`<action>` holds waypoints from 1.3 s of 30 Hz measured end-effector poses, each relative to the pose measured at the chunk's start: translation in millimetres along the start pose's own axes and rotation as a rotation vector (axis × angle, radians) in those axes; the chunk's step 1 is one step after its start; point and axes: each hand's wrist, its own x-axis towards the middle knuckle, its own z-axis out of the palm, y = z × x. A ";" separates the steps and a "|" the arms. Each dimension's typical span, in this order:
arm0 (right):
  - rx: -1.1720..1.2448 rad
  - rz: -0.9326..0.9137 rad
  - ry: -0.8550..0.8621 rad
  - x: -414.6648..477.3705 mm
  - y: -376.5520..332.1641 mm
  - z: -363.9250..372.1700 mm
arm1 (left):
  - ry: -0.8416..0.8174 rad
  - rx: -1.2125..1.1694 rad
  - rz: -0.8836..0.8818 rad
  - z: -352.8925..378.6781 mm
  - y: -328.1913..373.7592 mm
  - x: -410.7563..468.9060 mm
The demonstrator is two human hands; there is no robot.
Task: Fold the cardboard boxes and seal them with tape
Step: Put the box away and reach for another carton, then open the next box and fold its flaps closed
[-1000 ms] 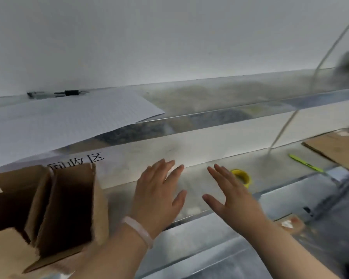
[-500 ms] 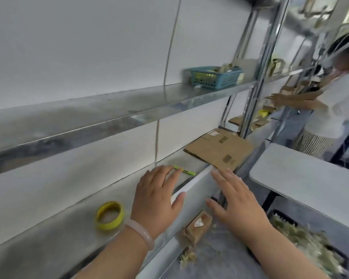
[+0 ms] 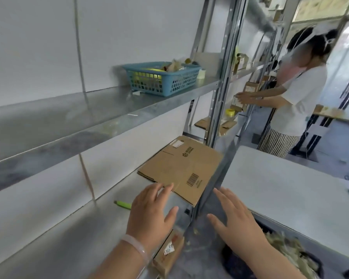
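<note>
On the lower shelf (image 3: 65,238), the flattened box (image 3: 181,170) lies just ahead of two empty, spread hands.
Both hands are palm down with fingers straight and apart, holding nothing. The left hand (image 3: 151,214) is over the shelf, its fingertips at the box's near edge; whether they touch the cardboard I cannot tell. The right hand (image 3: 236,222) hangs out past the shelf's front lip, to the right of the box's near corner and further from it. The box lies flat, its long axis running along the shelf away from the person towards the post (image 3: 220,109), with the near corner pointing between the hands. A green pen (image 3: 123,204) lies just left of the left hand. The left hand looks best placed to take the near edge, while the right must cross inward to reach the front side.
</note>
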 end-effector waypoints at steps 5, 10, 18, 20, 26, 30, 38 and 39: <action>0.009 0.051 -0.036 92.0 19.4 10.3 | -0.105 -0.039 -0.030 50.1 -43.9 60.0; 0.067 0.159 -0.093 164.6 43.5 27.0 | -0.176 -0.041 -0.083 87.2 -70.9 110.5; 0.101 0.202 -0.238 262.3 97.3 54.2 | -0.254 0.000 -0.204 142.1 -84.8 132.4; 0.092 0.163 -0.272 292.4 115.4 59.1 | -0.241 0.020 -0.282 152.4 -82.0 135.9; 0.011 0.029 -0.359 388.9 164.0 58.9 | -0.168 -0.001 -0.572 184.0 -59.4 138.0; 0.029 -0.006 -0.353 439.2 182.9 56.6 | -0.069 -0.005 -0.773 199.6 -31.1 136.9; 0.044 0.025 -0.456 488.4 193.0 76.4 | 0.041 -0.375 -1.403 217.9 -12.3 134.6; 0.048 0.039 -0.455 489.0 191.9 75.6 | 0.057 -0.443 -1.447 222.0 -16.2 132.8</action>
